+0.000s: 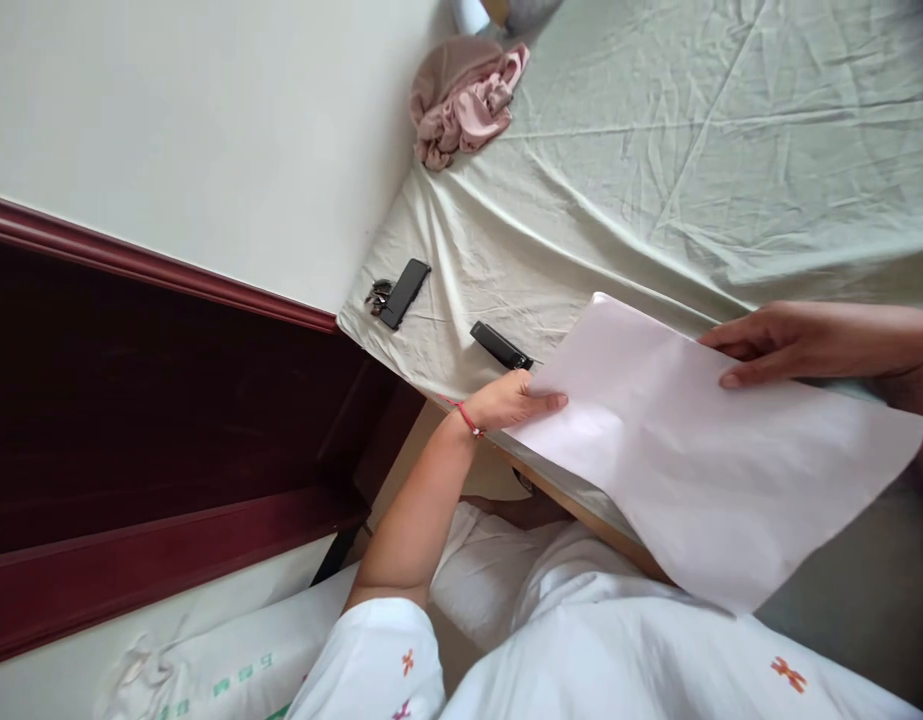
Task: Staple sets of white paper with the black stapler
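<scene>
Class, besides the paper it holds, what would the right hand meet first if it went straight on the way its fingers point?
Past the paper, the right hand would probably meet the black stapler-like object lying on the cloth. Height is hard to judge, so it might pass above it.

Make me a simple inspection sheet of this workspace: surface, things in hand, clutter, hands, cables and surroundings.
Surface: pale green cloth, wrinkled.
Things in hand: white sheet, creased and bent.
Clutter: crumpled pink cloth; slim black item near the left hand; flat black item with a small dark tangle beside it.
Hands: left grips the sheet's edge, thumb on top; right hand is at the far edge, thumb over the sheet, its grip unclear.
Cables: none certain; the tangle is too small to identify.
Surroundings: white wall, dark red panelling, white item with green print.
</scene>
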`<state>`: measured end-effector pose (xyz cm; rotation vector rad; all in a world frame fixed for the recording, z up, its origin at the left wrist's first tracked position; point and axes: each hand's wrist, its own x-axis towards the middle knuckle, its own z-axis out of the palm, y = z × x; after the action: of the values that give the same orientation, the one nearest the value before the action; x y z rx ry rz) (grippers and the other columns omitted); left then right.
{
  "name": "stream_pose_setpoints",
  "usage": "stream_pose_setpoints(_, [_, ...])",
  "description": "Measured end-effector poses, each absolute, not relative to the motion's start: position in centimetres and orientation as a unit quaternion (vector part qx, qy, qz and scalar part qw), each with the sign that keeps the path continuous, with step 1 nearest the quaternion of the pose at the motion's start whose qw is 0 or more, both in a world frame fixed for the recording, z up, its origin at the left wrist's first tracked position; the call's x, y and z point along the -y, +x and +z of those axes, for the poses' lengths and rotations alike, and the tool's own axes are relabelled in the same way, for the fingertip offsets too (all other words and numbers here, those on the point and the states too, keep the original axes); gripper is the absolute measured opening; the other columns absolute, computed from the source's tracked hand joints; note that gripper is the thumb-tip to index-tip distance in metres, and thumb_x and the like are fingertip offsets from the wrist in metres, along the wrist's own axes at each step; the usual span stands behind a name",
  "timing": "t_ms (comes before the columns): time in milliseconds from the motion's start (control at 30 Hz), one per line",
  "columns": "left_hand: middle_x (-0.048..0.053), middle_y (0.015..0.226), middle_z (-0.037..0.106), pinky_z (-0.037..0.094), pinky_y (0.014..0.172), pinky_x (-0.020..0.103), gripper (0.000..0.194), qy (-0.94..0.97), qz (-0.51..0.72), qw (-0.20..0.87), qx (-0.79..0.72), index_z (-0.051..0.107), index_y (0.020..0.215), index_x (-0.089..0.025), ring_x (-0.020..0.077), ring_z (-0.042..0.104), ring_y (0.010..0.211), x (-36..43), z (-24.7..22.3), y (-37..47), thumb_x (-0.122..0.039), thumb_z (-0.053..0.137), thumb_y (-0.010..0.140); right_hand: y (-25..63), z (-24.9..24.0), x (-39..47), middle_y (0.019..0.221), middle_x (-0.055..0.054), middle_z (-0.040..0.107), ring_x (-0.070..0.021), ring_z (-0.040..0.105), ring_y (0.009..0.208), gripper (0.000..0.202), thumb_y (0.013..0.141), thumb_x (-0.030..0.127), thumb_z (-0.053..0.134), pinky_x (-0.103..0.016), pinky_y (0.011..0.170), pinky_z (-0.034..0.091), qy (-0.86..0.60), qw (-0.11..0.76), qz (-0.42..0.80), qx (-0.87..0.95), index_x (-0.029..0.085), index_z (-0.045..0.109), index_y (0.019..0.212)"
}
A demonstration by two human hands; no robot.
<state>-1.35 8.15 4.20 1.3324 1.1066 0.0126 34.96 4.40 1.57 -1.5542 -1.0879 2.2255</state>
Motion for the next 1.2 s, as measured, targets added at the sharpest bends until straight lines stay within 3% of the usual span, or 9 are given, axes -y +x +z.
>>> stream_pose_setpoints(167, [0.006, 0.076, 0.075, 0.05, 0.054, 0.025, 0.034, 0.535, 0.085, 0.653, -0.53, 0.078, 0.082, -0.015, 0.0157, 0.066, 0.062, -8.0, 2.8, -2.8, -0.047, 0.082, 0.071, 35.3, -0.4, -4.7, 0.079, -0.005, 0.075, -0.0197, 0.072, 0.066, 0.043, 0.066, 0.053, 0.082, -0.034, 0.066, 0.058, -0.524, 0.096, 0.732, 0.425, 0.018, 0.077, 0.092])
stream_pose_setpoints(367, [-0.002, 0.063, 0.064, 0.036, 0.044, 0.016, 0.044, 0.448, 0.262, 0.569, -0.638, 0.065, 0.087, -0.016, 0.0073, 0.054, 0.051, -6.4, 1.1, -4.7, -0.035, 0.09, 0.056, 34.9, -0.7, -4.9, 0.07, -0.004, 0.071, -0.0165, 0.065, 0.055, 0.04, 0.078, 0.057, 0.07, -0.032, 0.058, 0.056, -0.499, 0.128, 0.692, 0.507, 0.021, 0.077, 0.094])
stream_pose_setpoints(500, [-0.005, 0.063, 0.061, 0.034, 0.041, 0.016, 0.041, 0.431, 0.354, 0.51, -0.655, 0.058, 0.091, -0.017, 0.0058, 0.049, 0.048, -5.7, 0.2, -4.2, -0.028, 0.084, 0.061, 34.1, -0.3, -5.1, 0.082, -0.008, 0.075, -0.0197, 0.067, 0.059, 0.056, 0.071, 0.069, 0.068, -0.031, 0.051, 0.052, -0.578, 0.105, 0.646, 0.488, 0.02, 0.076, 0.097])
stream_pose_setpoints(600, [-0.004, 0.069, 0.063, 0.034, 0.041, 0.016, 0.037, 0.44, 0.396, 0.467, -0.657, 0.055, 0.095, -0.018, 0.0072, 0.055, 0.052, -5.7, -0.5, -3.8, -0.024, 0.077, 0.066, 33.9, -0.3, -5.1, 0.088, -0.009, 0.077, -0.0222, 0.069, 0.063, 0.06, 0.068, 0.07, 0.07, -0.031, 0.051, 0.052, -0.6, 0.112, 0.645, 0.46, 0.02, 0.075, 0.101])
stream_pose_setpoints(733, [-0.002, 0.076, 0.066, 0.036, 0.044, 0.017, 0.033, 0.465, 0.429, 0.408, -0.658, 0.053, 0.1, -0.019, 0.0086, 0.06, 0.055, -5.6, -1.9, -3.5, -0.022, 0.071, 0.073, 34.0, -0.2, -4.9, 0.088, -0.008, 0.077, -0.0227, 0.069, 0.064, 0.051, 0.072, 0.064, 0.071, -0.03, 0.05, 0.052, -0.605, 0.118, 0.658, 0.433, 0.022, 0.073, 0.102])
stream_pose_setpoints(867, [0.0, 0.08, 0.067, 0.048, 0.055, 0.021, 0.028, 0.521, 0.455, 0.305, -0.655, 0.053, 0.105, -0.019, 0.0086, 0.06, 0.057, -4.8, -3.3, -3.2, -0.022, 0.067, 0.081, 33.9, 0.5, -4.7, 0.089, -0.005, 0.078, -0.0248, 0.072, 0.071, 0.041, 0.074, 0.058, 0.075, -0.029, 0.053, 0.054, -0.594, 0.121, 0.678, 0.414, 0.025, 0.072, 0.098])
stream_pose_setpoints(1100, [0.0, 0.083, 0.067, 0.049, 0.057, 0.022, 0.041, 0.531, 0.472, 0.283, -0.644, 0.047, 0.123, -0.021, 0.0087, 0.058, 0.056, -4.4, -3.9, -3.1, -0.022, 0.064, 0.086, 33.9, 0.8, -4.7, 0.088, -0.006, 0.078, -0.0251, 0.072, 0.069, 0.039, 0.073, 0.056, 0.076, -0.03, 0.051, 0.055, -0.609, 0.137, 0.679, 0.387, 0.025, 0.072, 0.095])
stream_pose_setpoints(1200, [0.004, 0.096, 0.068, 0.05, 0.063, 0.023, 0.051, 0.569, 0.457, 0.255, -0.635, 0.046, 0.138, -0.023, 0.0102, 0.059, 0.064, -4.4, -3.9, -3.3, -0.02, 0.06, 0.089, 34.1, 0.5, -4.7, 0.087, -0.006, 0.077, -0.0254, 0.072, 0.067, 0.038, 0.071, 0.054, 0.078, -0.03, 0.049, 0.053, -0.607, 0.143, 0.678, 0.389, 0.025, 0.072, 0.095])
